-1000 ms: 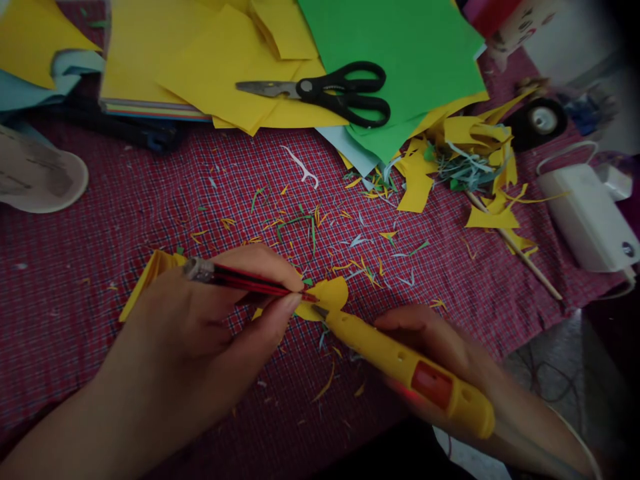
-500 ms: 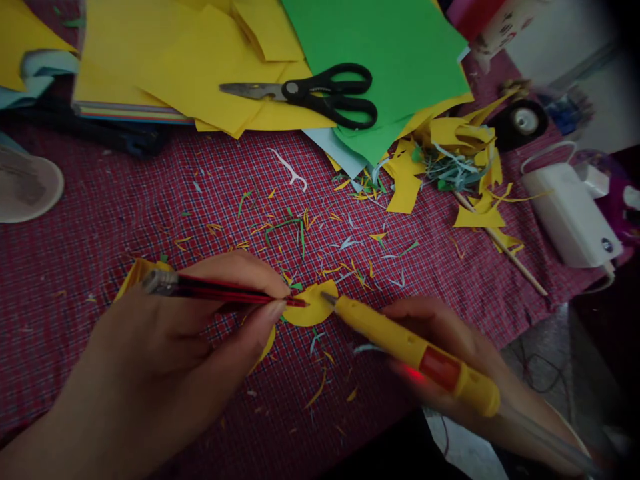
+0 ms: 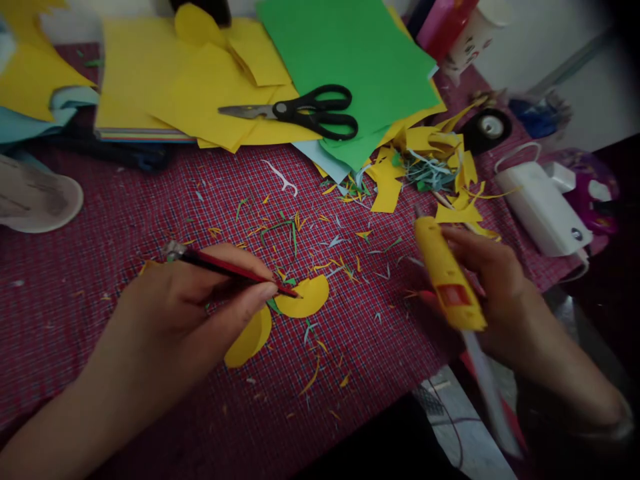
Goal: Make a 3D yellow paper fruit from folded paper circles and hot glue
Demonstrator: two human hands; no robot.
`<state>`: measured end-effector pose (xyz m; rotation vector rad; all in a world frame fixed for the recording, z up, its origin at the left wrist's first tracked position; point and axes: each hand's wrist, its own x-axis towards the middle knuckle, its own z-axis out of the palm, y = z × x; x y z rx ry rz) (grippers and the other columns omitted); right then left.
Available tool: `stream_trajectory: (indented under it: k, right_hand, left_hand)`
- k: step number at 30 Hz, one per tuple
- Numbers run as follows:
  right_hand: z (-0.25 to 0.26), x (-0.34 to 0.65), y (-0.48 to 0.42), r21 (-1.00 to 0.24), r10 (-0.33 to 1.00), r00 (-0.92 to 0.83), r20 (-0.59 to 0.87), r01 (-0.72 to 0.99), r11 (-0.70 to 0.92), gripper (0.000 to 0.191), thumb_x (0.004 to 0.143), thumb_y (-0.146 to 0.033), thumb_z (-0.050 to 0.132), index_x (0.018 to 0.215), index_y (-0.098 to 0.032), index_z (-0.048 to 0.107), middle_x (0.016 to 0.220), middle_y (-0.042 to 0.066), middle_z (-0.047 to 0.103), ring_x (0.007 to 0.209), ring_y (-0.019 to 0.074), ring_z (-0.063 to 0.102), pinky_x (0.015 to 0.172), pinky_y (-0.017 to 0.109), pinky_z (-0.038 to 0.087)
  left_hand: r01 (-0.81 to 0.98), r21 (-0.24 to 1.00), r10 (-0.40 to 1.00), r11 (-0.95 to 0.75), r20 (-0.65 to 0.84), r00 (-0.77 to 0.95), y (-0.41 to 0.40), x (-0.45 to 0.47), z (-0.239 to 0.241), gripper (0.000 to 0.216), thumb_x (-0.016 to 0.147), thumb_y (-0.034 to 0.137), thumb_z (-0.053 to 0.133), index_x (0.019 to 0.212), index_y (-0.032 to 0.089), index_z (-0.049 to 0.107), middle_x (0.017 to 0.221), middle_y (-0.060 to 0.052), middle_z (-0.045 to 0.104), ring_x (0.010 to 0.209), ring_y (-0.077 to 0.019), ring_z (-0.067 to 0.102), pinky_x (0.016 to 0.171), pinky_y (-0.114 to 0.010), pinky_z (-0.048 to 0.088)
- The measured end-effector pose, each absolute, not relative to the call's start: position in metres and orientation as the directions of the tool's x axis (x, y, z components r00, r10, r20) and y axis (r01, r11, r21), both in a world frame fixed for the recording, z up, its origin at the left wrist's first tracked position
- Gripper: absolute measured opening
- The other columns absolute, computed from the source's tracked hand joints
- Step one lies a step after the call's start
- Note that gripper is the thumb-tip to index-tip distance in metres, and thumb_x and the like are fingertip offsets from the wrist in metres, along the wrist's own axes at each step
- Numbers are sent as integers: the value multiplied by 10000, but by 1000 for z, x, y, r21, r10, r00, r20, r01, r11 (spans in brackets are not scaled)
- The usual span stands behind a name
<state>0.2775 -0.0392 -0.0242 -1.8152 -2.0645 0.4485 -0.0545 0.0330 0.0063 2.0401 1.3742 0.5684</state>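
Observation:
My left hand [image 3: 200, 313] pinches a dark red pencil [image 3: 230, 269], its sharpened tip over a small yellow paper piece [image 3: 306, 297] with a rounded edge. The same fingers are close to that paper; whether they also grip it I cannot tell. Below them lie more yellow paper rounds [image 3: 250, 339], partly covered by the hand. On the right, my right hand [image 3: 493, 287] is wrapped round a yellow hot glue gun [image 3: 445, 267], nozzle pointing up and away from the paper. A translucent glue stick [image 3: 490, 393] sticks out of its back end.
Black-handled scissors [image 3: 305, 110] lie across yellow sheets [image 3: 145, 80] and green paper [image 3: 330, 53]. Thin paper snippets are strewn over the red checked cloth [image 3: 165, 220]. At right are a heap of yellow offcuts [image 3: 440, 143], a black tape roll [image 3: 487, 127] and a white power box [image 3: 545, 207].
The glue gun has moved from the yellow paper piece up and to the right, its nozzle swinging to point upward. My left hand still holds the pencil at the paper. The view has shifted slightly.

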Motion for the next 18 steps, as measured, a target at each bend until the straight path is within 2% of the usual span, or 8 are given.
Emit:
stream_trajectory:
  k: [3, 6, 13, 15, 18]
  right_hand:
    - [-20, 286, -27, -369, 978, -181, 100, 906, 206, 774, 806, -337, 605, 1468, -330, 204, 1129, 97, 538, 991, 326, 580, 827, 519, 513]
    - [-21, 291, -17, -292, 955, -275, 111, 909, 296, 791, 802, -281, 611, 1478, -296, 200, 1210, 126, 542, 1061, 340, 562, 869, 525, 486]
    - [-24, 300, -17, -273, 916, -392, 87, 875, 400, 681, 831, -253, 606, 1435, -197, 297, 1269, 196, 541, 1134, 374, 534, 934, 547, 442]
    - [-17, 296, -23, -273, 915, -391, 104, 873, 404, 589, 864, -249, 577, 1405, -217, 346, 1279, 197, 540, 1175, 380, 506, 962, 549, 419]
    - [-3, 274, -27, -316, 889, -416, 191, 831, 457, 433, 906, -200, 530, 1323, -272, 440, 1177, 141, 599, 1115, 318, 551, 920, 484, 450]
  left_hand:
    - [681, 683, 933, -264, 1, 360, 35, -49, 12, 148, 806, 361, 608, 697, 301, 689, 710, 98, 700, 595, -110, 618, 558, -227, 448]
    - [670, 711, 945, -212, -26, 327, 35, -43, 17, 159, 791, 370, 649, 684, 260, 690, 658, 74, 690, 585, -111, 612, 540, -219, 429]
    - [518, 847, 973, -120, -5, 233, 24, -53, 35, 139, 798, 345, 671, 741, 219, 657, 625, 68, 652, 571, -85, 578, 507, -183, 414]
    - [525, 846, 983, -88, -12, 185, 17, -66, 41, 116, 831, 332, 636, 800, 220, 644, 692, 69, 663, 627, -83, 592, 560, -173, 443]
    - [531, 847, 989, 31, -103, 107, 4, -92, 45, 109, 895, 316, 555, 903, 217, 599, 844, 58, 675, 764, -95, 624, 674, -175, 488]
